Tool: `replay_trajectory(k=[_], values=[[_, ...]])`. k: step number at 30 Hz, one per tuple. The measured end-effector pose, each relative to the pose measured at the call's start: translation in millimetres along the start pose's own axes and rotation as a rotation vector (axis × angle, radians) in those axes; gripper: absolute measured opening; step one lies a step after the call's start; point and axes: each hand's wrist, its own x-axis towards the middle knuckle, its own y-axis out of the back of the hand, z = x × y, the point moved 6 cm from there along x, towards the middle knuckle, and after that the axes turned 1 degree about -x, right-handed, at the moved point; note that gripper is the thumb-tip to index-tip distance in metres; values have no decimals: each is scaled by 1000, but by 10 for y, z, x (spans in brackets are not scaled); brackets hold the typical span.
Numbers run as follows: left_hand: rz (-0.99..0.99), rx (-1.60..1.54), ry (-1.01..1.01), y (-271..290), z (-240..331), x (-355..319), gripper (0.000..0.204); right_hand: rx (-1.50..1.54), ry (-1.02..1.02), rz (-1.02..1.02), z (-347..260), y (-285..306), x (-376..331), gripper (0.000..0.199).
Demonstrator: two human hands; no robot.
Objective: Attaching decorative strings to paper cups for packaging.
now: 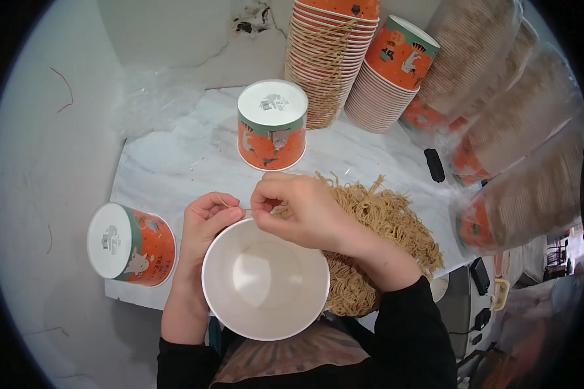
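Observation:
A large white paper bucket [256,305] is tilted with its open mouth toward me, close to my body. At its far rim my left hand [206,223] pinches a thin tan cord, thumb and fingers closed. My right hand [298,207] is closed in a pinch on the same cord, just right of the left one. Only a short bit of the cord shows between the fingers. Under and beside my right forearm lies a heap of tan cords [392,223]. Whether the cord passes through the bucket's wall cannot be seen.
On the marble-patterned table [175,162] stand an orange and green bucket [272,146] and, at the left edge, another printed bucket [152,249]. Behind is a tall stack of corded buckets [318,71] beside a second stack [383,97]. Bagged bucket stacks [525,117] and a black object [434,165] lie right.

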Motion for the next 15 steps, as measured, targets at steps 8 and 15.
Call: replay_trajectory(k=[8,15], values=[[32,-33,-42,-82,-22,11,13,116,-30,-28,94,68,14,10],[107,-50,-104,53,-56,17,17,327,-295,-182,438,-78,98,14]])
